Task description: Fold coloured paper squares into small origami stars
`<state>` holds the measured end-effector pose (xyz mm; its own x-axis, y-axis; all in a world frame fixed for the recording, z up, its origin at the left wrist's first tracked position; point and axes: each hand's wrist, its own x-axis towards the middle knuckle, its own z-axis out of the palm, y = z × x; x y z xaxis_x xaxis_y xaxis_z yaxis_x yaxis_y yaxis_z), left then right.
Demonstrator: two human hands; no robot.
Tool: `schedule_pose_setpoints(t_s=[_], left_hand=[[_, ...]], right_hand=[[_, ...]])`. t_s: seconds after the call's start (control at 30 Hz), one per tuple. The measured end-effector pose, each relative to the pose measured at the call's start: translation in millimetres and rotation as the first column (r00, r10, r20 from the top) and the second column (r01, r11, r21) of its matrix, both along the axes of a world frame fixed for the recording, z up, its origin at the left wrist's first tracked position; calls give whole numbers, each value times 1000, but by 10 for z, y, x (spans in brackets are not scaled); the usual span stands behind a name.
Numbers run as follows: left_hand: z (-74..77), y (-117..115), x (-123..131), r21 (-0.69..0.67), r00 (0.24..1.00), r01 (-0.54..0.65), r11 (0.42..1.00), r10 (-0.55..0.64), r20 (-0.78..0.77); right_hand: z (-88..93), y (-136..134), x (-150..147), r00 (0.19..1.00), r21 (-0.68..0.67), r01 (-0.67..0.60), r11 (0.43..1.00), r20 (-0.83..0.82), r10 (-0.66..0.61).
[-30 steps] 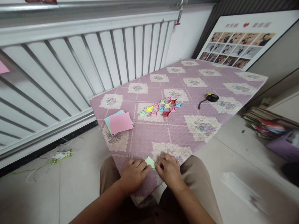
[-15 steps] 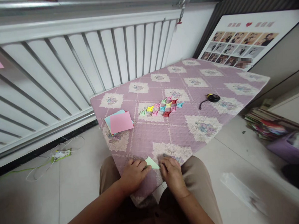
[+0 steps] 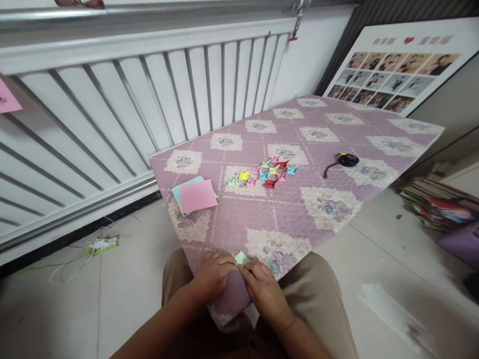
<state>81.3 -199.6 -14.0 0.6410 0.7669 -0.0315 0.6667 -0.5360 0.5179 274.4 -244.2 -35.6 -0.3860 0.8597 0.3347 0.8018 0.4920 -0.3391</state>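
A small light green paper (image 3: 241, 258) lies at the near edge of the purple quilted table (image 3: 326, 143). My left hand (image 3: 210, 276) and my right hand (image 3: 263, 288) meet over it, fingers curled and pinching it from both sides. Only a small corner of the paper shows between the fingertips. Farther out on the table lies a cluster of several small folded paper pieces (image 3: 265, 174) in mixed colours. A stack of square sheets (image 3: 196, 195), pink on top of blue, rests to the left.
A black and yellow tape measure (image 3: 345, 159) lies on the table's right side. A white radiator (image 3: 139, 104) runs along the wall behind. A photo board (image 3: 394, 69) leans at the right. Books (image 3: 433, 207) and a purple bin (image 3: 475, 237) sit on the floor. A cable (image 3: 94, 246) lies left.
My right hand has moved left and closed in on the green paper, so both hands now pinch it together and less of it shows. The view has shifted slightly.
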Motion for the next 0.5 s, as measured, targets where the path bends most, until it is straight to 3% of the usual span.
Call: schedule_pose_setpoints(t_s=[0.13, 0.27, 0.5], left_hand=[[15, 11, -39, -4, 989, -144, 990, 144, 27], [45, -59, -33, 17, 939, -343, 939, 343, -14], [78, -125, 107, 24, 878, -464, 885, 463, -120]], right_hand=[[9, -6, 4, 999, 3, -9, 1000, 33, 9], [-13, -2, 10, 999, -1, -12, 1000, 39, 12], [-43, -1, 4, 999, -10, -10, 1000, 34, 11]])
